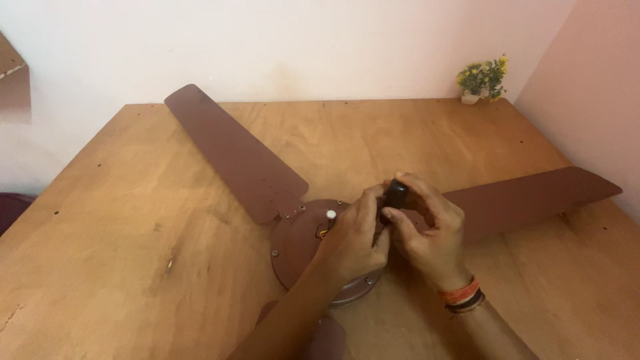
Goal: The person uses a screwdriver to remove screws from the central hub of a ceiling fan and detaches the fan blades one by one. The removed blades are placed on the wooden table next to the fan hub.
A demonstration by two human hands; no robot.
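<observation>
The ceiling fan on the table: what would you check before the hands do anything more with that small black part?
1. Small black part held by both hands: ok, left hand and right hand pinch it.
2. Ceiling fan motor hub flat on wooden table: ok.
3. Left blade attached: ok.
4. Right blade attached: cannot tell, hands hide the joint.
5. Centre shaft unobstructed: ok.

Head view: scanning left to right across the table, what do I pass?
Left fan blade → motor housing → left hand → small black part → right hand → right fan blade; a small potted plant sits far back right.
</observation>
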